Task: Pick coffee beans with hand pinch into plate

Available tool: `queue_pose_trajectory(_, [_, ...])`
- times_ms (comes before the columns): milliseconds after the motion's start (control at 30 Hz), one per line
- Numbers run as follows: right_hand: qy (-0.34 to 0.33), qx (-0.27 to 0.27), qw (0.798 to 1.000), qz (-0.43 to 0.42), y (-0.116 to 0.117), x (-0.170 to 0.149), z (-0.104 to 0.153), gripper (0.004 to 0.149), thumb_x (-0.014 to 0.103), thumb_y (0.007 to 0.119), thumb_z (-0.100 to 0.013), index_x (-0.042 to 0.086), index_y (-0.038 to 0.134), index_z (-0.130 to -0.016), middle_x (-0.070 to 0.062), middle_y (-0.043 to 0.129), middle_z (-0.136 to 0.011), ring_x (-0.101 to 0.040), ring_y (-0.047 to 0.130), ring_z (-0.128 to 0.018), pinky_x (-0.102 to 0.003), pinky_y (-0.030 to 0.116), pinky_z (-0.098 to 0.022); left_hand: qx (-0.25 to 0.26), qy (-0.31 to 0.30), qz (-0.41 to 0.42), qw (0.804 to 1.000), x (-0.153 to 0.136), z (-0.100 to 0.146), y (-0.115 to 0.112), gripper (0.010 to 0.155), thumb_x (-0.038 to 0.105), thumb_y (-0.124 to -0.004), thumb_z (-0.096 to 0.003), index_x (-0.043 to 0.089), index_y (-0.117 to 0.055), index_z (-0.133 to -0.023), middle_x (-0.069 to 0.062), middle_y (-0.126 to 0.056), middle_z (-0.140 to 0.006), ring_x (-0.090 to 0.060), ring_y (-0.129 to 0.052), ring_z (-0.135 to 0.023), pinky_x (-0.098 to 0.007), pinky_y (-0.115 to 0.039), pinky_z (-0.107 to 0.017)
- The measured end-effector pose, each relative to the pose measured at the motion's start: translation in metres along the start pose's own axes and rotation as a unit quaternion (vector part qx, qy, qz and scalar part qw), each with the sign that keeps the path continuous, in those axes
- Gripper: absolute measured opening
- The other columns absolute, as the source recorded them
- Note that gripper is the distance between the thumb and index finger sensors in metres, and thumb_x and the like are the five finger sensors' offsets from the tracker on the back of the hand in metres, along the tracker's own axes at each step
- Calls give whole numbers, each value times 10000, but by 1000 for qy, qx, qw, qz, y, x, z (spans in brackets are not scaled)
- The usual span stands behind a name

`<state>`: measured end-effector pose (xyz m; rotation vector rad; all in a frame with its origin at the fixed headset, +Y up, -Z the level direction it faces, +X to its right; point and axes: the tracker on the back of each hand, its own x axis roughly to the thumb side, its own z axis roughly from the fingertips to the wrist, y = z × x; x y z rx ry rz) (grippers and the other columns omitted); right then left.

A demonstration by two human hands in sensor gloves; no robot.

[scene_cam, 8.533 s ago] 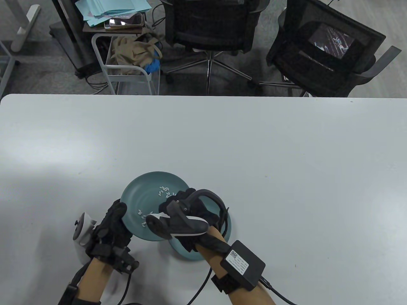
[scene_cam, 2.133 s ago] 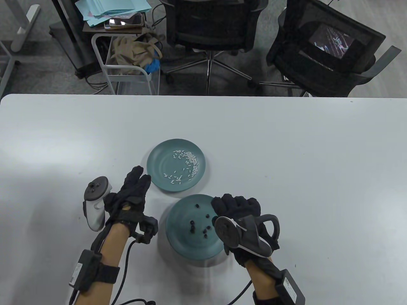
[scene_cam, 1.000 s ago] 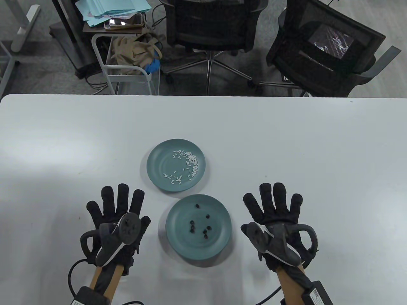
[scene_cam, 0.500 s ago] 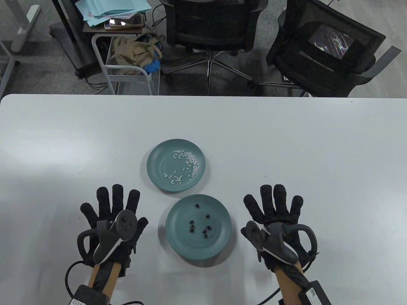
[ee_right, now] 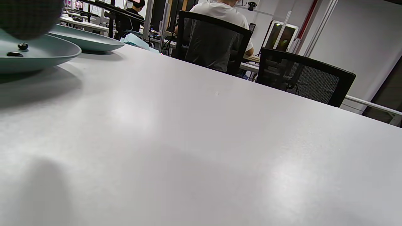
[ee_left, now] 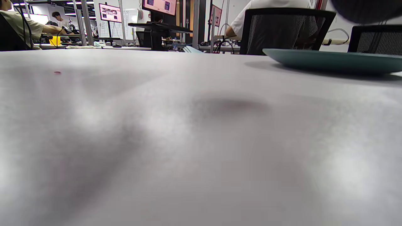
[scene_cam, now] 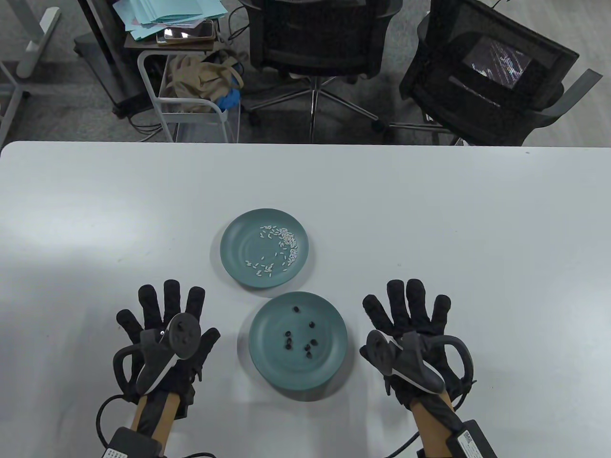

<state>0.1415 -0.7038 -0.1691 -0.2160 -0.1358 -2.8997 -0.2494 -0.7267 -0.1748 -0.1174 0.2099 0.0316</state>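
Two teal plates stand mid-table in the table view. The near plate (scene_cam: pixel 267 355) holds several dark coffee beans (scene_cam: pixel 299 342). The far plate (scene_cam: pixel 238 248) holds several small white grains (scene_cam: pixel 281 245). My left hand (scene_cam: pixel 164 317) lies flat on the table, fingers spread, left of the near plate and empty. My right hand (scene_cam: pixel 410 312) lies flat with fingers spread, right of that plate and empty. The right wrist view shows the near plate (ee_right: pixel 47 53) with two beans (ee_right: pixel 19 49) and the far plate (ee_right: pixel 91 40) behind it. The left wrist view shows a plate rim (ee_left: pixel 333 59).
The white table (scene_cam: pixel 429 229) reaches to a far edge. Beyond it stand two black office chairs (scene_cam: pixel 315 43) and a small cart (scene_cam: pixel 191 95) with papers and a bag.
Over the last second both hands stay flat and spread beside the near plate. The left hand has slid a little left and forward. Earlier the plates were set apart.
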Motion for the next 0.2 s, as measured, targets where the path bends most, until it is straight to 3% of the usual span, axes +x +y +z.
queue_pose_trajectory(200, [-12, 10, 1000, 6, 4, 5, -4, 871, 716, 658, -381, 452, 43, -940, -49, -106, -1070, -396, -105, -998, -739, 39, -646, -9, 6, -12, 1000, -1, -1, -2, 819, 731, -664, -325, 600, -114, -917, 212, 72, -1047, -271, 127, -1019, -655, 18, -659])
